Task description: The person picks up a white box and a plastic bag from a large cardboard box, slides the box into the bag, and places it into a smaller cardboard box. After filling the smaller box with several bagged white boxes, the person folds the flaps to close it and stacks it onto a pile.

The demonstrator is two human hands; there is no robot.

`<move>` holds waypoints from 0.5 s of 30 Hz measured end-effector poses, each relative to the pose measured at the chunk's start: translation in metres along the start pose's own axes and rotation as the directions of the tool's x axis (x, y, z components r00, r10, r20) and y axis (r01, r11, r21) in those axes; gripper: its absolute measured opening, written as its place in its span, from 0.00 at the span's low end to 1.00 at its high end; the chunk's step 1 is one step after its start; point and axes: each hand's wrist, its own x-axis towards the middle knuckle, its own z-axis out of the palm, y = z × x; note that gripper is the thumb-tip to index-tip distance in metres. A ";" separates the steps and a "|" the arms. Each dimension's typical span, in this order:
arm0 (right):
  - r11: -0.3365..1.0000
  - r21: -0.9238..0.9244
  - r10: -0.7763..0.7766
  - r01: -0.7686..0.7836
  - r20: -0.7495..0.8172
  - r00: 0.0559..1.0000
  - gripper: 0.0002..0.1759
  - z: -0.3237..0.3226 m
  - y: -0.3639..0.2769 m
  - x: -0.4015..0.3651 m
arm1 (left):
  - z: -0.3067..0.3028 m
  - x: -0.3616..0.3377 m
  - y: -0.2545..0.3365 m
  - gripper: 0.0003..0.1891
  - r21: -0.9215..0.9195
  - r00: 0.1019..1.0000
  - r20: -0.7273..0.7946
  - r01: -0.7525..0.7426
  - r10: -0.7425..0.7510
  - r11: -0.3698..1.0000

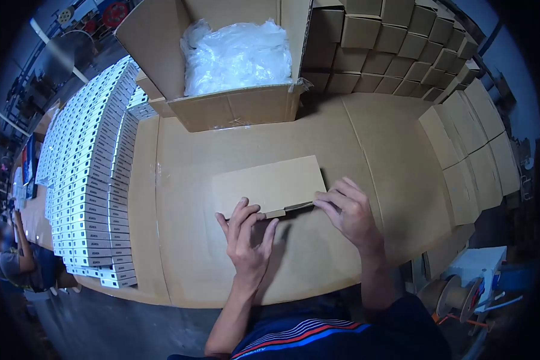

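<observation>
A flat brown cardboard box lies on the cardboard-covered table in front of me. My left hand is at its near left edge, fingers spread, with fingertips touching the box and the thumb apart. At the near right corner, my right hand pinches the edge flap of the box between thumb and fingers. A narrow dark gap shows along the near edge between the two hands.
An open carton holding clear plastic bags stands beyond the box. White labelled boxes are stacked at left. Brown boxes fill the back right, with more at right. A person is at far left.
</observation>
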 end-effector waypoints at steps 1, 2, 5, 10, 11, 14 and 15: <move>1.000 -0.002 -0.021 0.021 0.022 1.000 0.09 -0.002 0.001 0.000 | 0.001 0.000 -0.002 0.10 -0.015 1.000 -0.005 0.016 -0.016 1.000; 0.999 -0.004 -0.042 0.042 0.042 0.998 0.09 -0.003 0.002 0.001 | 0.001 0.002 -0.004 0.10 -0.015 1.000 0.015 0.001 -0.001 1.000; 0.998 -0.058 0.007 0.003 0.162 0.987 0.07 -0.010 0.001 0.002 | -0.005 0.003 -0.005 0.11 0.000 0.997 0.075 -0.025 0.025 1.000; 0.986 -0.086 -0.121 0.142 0.215 0.969 0.26 0.007 -0.008 0.001 | -0.017 0.012 -0.010 0.12 0.016 0.976 0.162 -0.150 0.145 0.989; 0.985 -0.088 -0.123 0.151 0.261 0.957 0.30 0.016 -0.010 -0.002 | -0.020 0.015 -0.012 0.13 0.012 0.972 0.181 -0.152 0.148 0.988; 0.989 -0.127 -0.045 0.073 0.214 0.976 0.40 0.041 -0.014 -0.017 | -0.021 0.021 -0.018 0.16 0.062 0.962 0.180 -0.218 0.204 0.974; 0.995 -0.094 -0.025 0.040 0.157 0.987 0.38 0.053 -0.011 -0.023 | -0.016 0.019 -0.023 0.16 0.067 0.962 0.163 -0.232 0.219 0.970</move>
